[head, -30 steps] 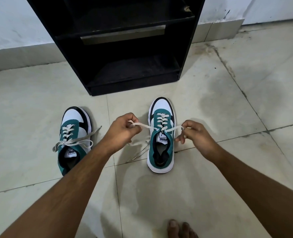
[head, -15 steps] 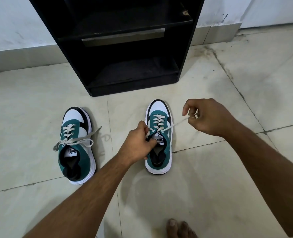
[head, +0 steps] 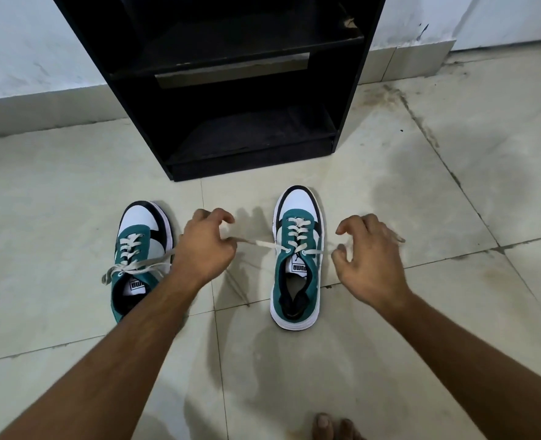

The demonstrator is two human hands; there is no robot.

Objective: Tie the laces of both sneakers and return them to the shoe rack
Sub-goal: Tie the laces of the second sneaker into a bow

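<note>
Two green, white and black sneakers stand on the floor, toes toward a black shoe rack (head: 354, 90). The right sneaker (head: 296, 268) has its cream laces pulled out sideways, one end to each side. My left hand (head: 204, 249) pinches the left lace end (head: 256, 242), stretched taut. My right hand (head: 369, 258) is beside the shoe with the right lace end (head: 318, 251) at its fingertips, fingers curled. The left sneaker (head: 135, 246) has loose laces lying across its top; my left forearm covers its heel side.
The rack's two lower shelves hold nothing visible. A white wall with a tiled skirting runs behind it. Pale floor tiles with dark grout lines spread around. Bare toes (head: 329, 427) show at the bottom edge.
My left hand left the sneaker's tongue and moved out left, drawing its lace taut. My right hand came down closer to the shoe. Both lace ends now stretch sideways.
</note>
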